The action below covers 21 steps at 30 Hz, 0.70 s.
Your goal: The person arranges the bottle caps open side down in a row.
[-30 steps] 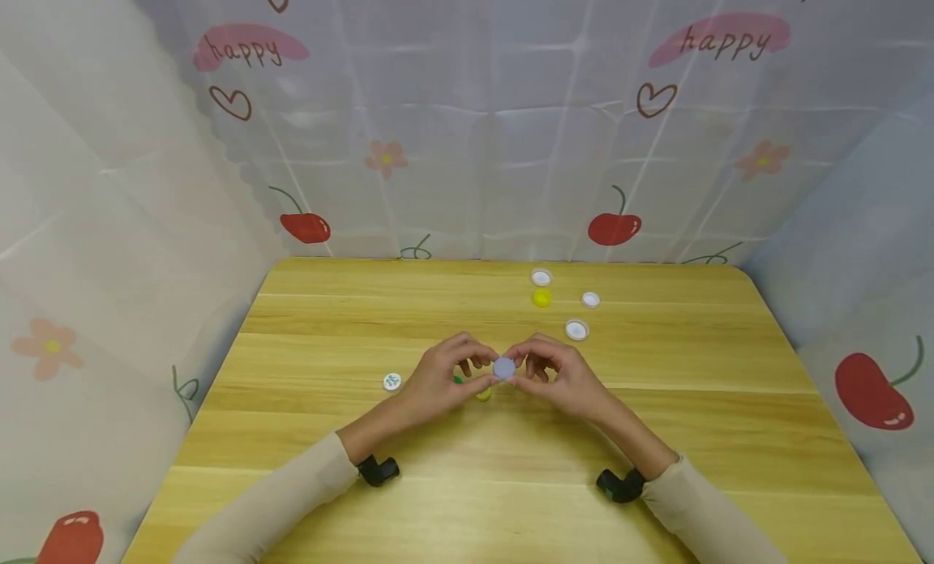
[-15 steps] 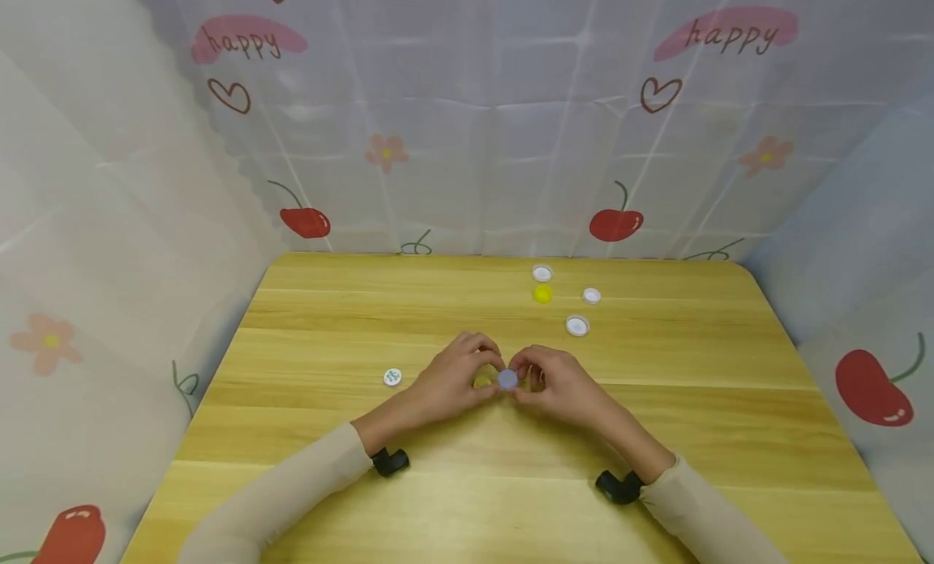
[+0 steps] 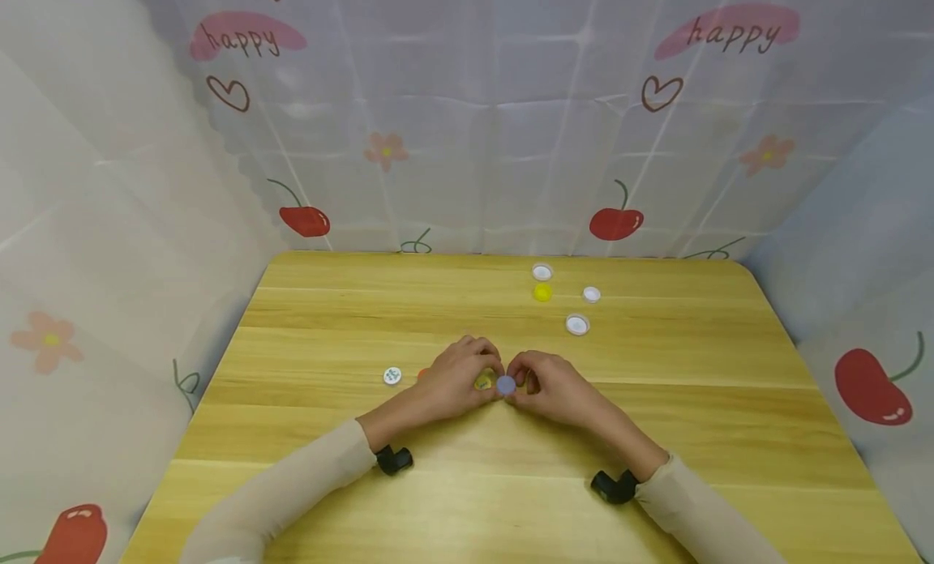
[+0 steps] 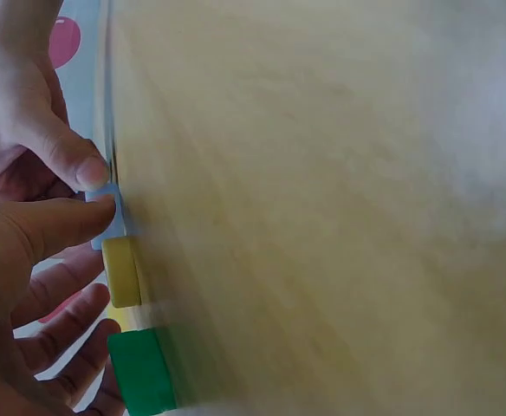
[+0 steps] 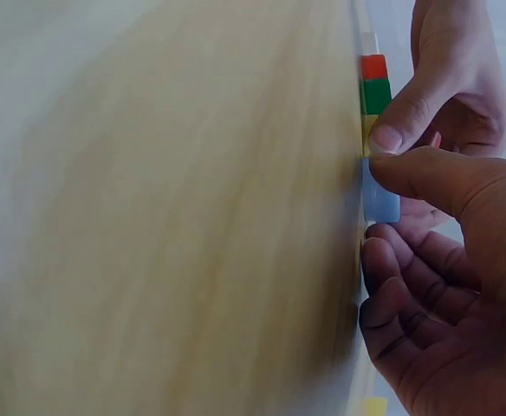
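Pinching a smooth, pale blue disc (image 3: 506, 385) between them, the left hand (image 3: 456, 379) and right hand (image 3: 556, 390) curled their fingers on its edges, at the wood-grained desk (image 3: 467, 499). Beside it, in a row, stood a yellow disc (image 4: 123, 272), a thick green disc (image 4: 142, 371), an orange disc (image 5: 373, 67) and a printed white disc (image 3: 392, 376).

Between left hand (image 3: 456, 379) and right hand (image 3: 556, 388) sits a cap (image 3: 506, 385), a second cap (image 3: 483, 380) just left of it. Farther left on the desk (image 3: 496, 499) lies a disc (image 3: 392, 376); four lids (image 3: 577, 326) lie behind the right hand.
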{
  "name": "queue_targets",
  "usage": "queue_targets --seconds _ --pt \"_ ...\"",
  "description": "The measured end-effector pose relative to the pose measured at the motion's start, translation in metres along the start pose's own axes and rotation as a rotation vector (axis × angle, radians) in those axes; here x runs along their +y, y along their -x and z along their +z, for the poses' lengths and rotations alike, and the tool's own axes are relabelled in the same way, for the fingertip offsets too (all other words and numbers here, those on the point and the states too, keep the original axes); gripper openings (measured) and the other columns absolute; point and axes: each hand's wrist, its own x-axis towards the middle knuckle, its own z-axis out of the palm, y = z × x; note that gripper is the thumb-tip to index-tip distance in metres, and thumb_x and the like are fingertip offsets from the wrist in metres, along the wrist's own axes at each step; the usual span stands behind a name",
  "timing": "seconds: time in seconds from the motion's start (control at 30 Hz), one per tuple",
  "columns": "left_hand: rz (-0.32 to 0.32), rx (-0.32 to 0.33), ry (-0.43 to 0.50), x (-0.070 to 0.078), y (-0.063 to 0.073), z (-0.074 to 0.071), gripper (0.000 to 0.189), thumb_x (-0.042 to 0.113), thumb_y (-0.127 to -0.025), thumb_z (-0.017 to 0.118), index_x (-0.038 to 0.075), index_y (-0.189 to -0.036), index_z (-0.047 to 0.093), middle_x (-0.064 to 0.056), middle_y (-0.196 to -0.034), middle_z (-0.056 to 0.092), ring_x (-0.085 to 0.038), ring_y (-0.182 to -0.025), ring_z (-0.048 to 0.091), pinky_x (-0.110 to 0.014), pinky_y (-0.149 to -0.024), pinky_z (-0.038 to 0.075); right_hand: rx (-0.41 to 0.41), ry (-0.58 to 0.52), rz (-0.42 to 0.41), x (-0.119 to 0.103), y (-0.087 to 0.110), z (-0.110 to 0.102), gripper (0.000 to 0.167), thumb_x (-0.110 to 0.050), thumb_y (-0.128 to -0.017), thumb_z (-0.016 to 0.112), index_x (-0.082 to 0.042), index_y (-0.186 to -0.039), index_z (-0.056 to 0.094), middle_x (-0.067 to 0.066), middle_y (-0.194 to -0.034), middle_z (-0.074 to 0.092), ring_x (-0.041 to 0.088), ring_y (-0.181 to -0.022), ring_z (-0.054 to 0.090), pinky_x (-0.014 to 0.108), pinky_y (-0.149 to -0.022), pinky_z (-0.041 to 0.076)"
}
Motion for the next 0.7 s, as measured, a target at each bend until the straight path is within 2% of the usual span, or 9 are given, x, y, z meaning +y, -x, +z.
queue_targets --seconds 0.23,0.47,0.6,0.7 --pt "-0.019 -0.015 0.026 0.000 0.002 -0.001 0.024 0.037 -0.096 0.084 0.023 -0.115 0.079 0.003 -0.133 0.065 -0.019 -0.120 0.058 -0.040 -0.102 0.053 -0.007 -0.028 -0.012 0.002 0.000 0.002 0.024 -0.024 -0.094 0.086 -0.016 -0.111 0.071 -0.001 -0.096 0.070 0.011 -0.079 0.061 0.021 -0.070 0.052" --pt "0.001 -0.066 0.024 -0.007 0.001 -0.006 0.047 0.044 -0.093 0.085 0.020 -0.131 0.074 0.002 -0.137 0.066 -0.021 -0.128 0.059 -0.045 -0.110 0.052 -0.014 -0.041 0.038 0.003 0.003 -0.010 0.049 -0.038 -0.093 0.087 -0.013 -0.130 0.066 0.000 -0.102 0.070 0.010 -0.080 0.064 0.024 -0.072 0.054" --pt "0.007 -0.097 0.098 -0.011 -0.006 -0.013 0.054 0.046 -0.096 0.081 0.015 -0.139 0.070 -0.002 -0.139 0.067 -0.024 -0.129 0.061 -0.046 -0.113 0.051 0.067 -0.039 0.058 0.013 0.001 -0.025 0.046 -0.038 -0.096 0.084 -0.011 -0.129 0.067 0.001 -0.102 0.070 0.011 -0.080 0.063 0.026 -0.072 0.055" --pt "0.020 -0.109 0.116 -0.015 -0.021 -0.019 0.055 0.044 -0.100 0.077 0.011 -0.142 0.067 -0.006 -0.138 0.068 -0.024 -0.128 0.063 -0.044 -0.112 0.053 0.175 -0.023 0.079 0.024 -0.004 -0.037 0.037 -0.034 -0.097 0.083 -0.010 -0.123 0.071 0.002 -0.101 0.071 0.014 -0.084 0.064 0.029 -0.077 0.055"
